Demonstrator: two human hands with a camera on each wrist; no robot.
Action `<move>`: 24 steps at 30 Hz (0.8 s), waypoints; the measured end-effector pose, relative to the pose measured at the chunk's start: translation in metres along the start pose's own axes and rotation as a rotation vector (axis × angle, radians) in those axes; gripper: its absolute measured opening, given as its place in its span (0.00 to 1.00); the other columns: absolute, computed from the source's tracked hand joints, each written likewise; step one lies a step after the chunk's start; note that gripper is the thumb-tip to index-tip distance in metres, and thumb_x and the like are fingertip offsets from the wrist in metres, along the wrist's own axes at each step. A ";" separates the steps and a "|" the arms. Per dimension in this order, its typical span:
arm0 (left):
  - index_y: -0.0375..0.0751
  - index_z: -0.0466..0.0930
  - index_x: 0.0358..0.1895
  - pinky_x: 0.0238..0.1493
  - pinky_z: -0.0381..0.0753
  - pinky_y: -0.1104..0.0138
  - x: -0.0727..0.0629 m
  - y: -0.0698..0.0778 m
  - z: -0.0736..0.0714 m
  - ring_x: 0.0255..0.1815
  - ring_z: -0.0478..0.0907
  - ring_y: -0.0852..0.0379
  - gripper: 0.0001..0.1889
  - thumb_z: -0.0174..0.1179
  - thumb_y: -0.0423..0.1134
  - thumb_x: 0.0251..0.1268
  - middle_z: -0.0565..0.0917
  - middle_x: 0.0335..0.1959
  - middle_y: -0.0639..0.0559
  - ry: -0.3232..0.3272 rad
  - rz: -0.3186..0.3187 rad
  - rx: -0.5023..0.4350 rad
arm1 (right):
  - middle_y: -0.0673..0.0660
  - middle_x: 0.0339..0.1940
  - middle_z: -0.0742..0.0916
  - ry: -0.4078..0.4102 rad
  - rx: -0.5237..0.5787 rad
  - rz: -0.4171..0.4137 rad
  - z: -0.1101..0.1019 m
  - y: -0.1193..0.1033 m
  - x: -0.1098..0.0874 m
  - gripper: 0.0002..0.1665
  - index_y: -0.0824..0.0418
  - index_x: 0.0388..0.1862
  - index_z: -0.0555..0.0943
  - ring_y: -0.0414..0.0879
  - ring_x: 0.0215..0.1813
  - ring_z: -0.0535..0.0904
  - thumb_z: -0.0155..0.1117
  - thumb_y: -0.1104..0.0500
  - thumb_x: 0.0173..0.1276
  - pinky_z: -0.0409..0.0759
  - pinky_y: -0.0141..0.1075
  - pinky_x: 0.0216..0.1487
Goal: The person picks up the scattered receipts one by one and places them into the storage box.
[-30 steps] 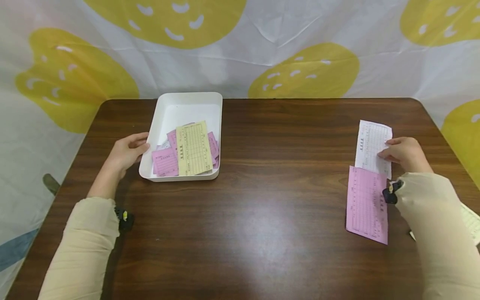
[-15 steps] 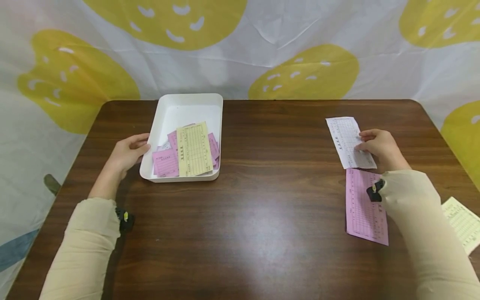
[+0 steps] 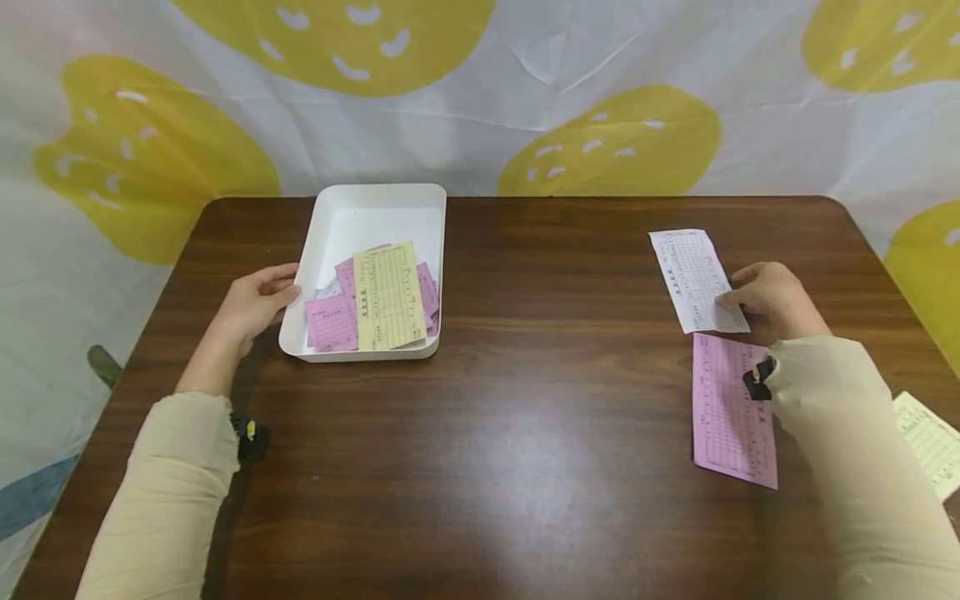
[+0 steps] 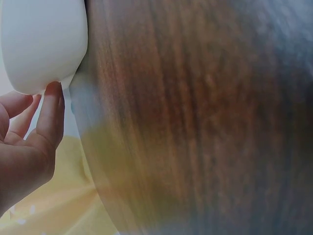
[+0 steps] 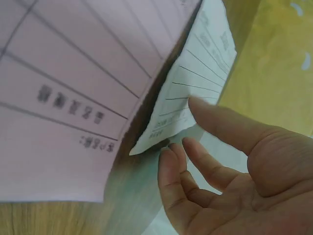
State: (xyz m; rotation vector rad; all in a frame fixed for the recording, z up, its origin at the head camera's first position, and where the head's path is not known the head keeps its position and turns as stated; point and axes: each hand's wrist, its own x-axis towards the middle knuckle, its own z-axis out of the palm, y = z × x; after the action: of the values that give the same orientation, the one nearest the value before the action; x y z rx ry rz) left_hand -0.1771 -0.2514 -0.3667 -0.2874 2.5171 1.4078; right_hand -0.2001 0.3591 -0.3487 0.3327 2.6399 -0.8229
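In the head view, my left hand [image 3: 255, 304] touches the outer left side of a white tray [image 3: 327, 237], thumb and fingers against its wall. The left wrist view shows my left fingertips [image 4: 53, 89] right at the tray's rounded corner [image 4: 44, 49]. Inside the tray lie pink and white paper slips under a yellow slip [image 3: 390, 296]. My right hand [image 3: 776, 293] is by a white printed slip [image 3: 690, 271], thumb over its right edge. In the right wrist view, the thumb [image 5: 215, 117] overlaps the slip, while the other fingers sit loosely bent, apart from the thumb, by its edge.
A pink printed slip [image 3: 727, 417] lies just in front of the white one, partly below the right wrist. Another yellow slip [image 3: 930, 442] sits at the far right, partly behind the sleeve. A patterned cloth [image 3: 465, 142] hangs behind the brown wooden table [image 3: 510, 433].
The white slip was carried left from behind the pink slip and turned slightly; over the last half second it stays put while my right fingers slide back right. My left hand keeps its place.
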 end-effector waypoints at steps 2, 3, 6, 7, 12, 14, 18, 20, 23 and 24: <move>0.39 0.56 0.74 0.37 0.75 0.87 -0.001 0.000 0.000 0.48 0.71 0.67 0.27 0.46 0.40 0.75 0.69 0.66 0.35 0.003 0.002 -0.001 | 0.80 0.56 0.74 0.045 0.000 -0.017 0.002 -0.001 -0.001 0.32 0.84 0.58 0.67 0.64 0.50 0.73 0.62 0.65 0.59 0.77 0.34 0.37; 0.39 0.56 0.74 0.37 0.75 0.87 -0.001 0.000 0.000 0.47 0.71 0.67 0.27 0.46 0.40 0.74 0.69 0.66 0.35 0.004 0.003 -0.005 | 0.80 0.54 0.74 0.070 0.004 -0.027 0.003 -0.002 -0.001 0.31 0.84 0.57 0.68 0.62 0.48 0.74 0.63 0.66 0.58 0.76 0.32 0.34; 0.39 0.57 0.73 0.37 0.75 0.87 -0.001 0.000 0.000 0.45 0.71 0.69 0.27 0.46 0.40 0.74 0.69 0.66 0.35 0.005 0.002 -0.008 | 0.80 0.51 0.76 0.119 -0.015 -0.045 0.007 -0.006 -0.001 0.30 0.83 0.54 0.71 0.60 0.44 0.75 0.64 0.67 0.55 0.72 0.29 0.30; 0.39 0.57 0.73 0.37 0.75 0.87 0.000 0.000 0.000 0.45 0.71 0.69 0.27 0.47 0.40 0.74 0.69 0.66 0.35 0.005 0.001 -0.009 | 0.80 0.51 0.76 0.124 -0.019 -0.045 0.008 -0.007 -0.001 0.29 0.83 0.54 0.72 0.59 0.44 0.75 0.64 0.67 0.56 0.72 0.29 0.30; 0.39 0.56 0.73 0.37 0.75 0.87 0.000 0.000 0.001 0.44 0.71 0.70 0.27 0.46 0.40 0.75 0.69 0.66 0.35 0.001 0.004 -0.009 | 0.79 0.55 0.75 0.114 -0.014 -0.029 0.011 -0.012 0.001 0.29 0.81 0.56 0.72 0.59 0.45 0.74 0.63 0.66 0.57 0.71 0.28 0.31; 0.39 0.56 0.73 0.37 0.75 0.87 0.000 0.000 0.001 0.43 0.71 0.71 0.27 0.46 0.39 0.75 0.69 0.67 0.34 -0.002 0.007 -0.009 | 0.79 0.54 0.75 0.107 0.017 -0.026 0.011 -0.014 0.003 0.30 0.81 0.57 0.70 0.56 0.42 0.75 0.62 0.67 0.57 0.72 0.27 0.30; 0.39 0.56 0.74 0.37 0.75 0.87 0.000 0.000 0.000 0.43 0.71 0.71 0.27 0.46 0.39 0.75 0.69 0.67 0.34 -0.003 0.006 -0.011 | 0.71 0.43 0.80 0.107 0.070 -0.030 0.011 -0.017 0.007 0.31 0.80 0.59 0.68 0.43 0.32 0.75 0.62 0.67 0.57 0.74 0.27 0.27; 0.39 0.56 0.74 0.37 0.75 0.87 0.000 0.000 0.000 0.43 0.71 0.71 0.27 0.46 0.40 0.75 0.69 0.67 0.34 -0.003 0.005 -0.012 | 0.64 0.36 0.83 0.091 0.102 -0.044 0.010 -0.019 0.009 0.32 0.81 0.60 0.67 0.36 0.28 0.75 0.61 0.68 0.58 0.75 0.25 0.26; 0.39 0.56 0.74 0.37 0.75 0.87 0.001 -0.001 0.000 0.43 0.71 0.71 0.27 0.46 0.40 0.75 0.69 0.66 0.34 -0.001 0.003 -0.010 | 0.58 0.35 0.84 0.045 0.133 -0.073 0.008 -0.020 0.009 0.33 0.82 0.62 0.66 0.29 0.27 0.75 0.61 0.66 0.60 0.75 0.21 0.28; 0.39 0.56 0.74 0.37 0.75 0.87 0.001 -0.001 0.000 0.43 0.71 0.71 0.27 0.46 0.40 0.75 0.69 0.66 0.34 0.000 0.002 -0.012 | 0.56 0.36 0.85 0.021 0.150 -0.076 0.007 -0.021 0.008 0.34 0.81 0.63 0.65 0.28 0.27 0.76 0.61 0.65 0.61 0.75 0.20 0.29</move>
State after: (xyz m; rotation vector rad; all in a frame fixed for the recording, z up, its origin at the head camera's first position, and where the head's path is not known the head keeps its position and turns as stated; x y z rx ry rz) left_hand -0.1774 -0.2519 -0.3676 -0.2870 2.5110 1.4239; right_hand -0.2126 0.3386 -0.3470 0.2816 2.6303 -1.0511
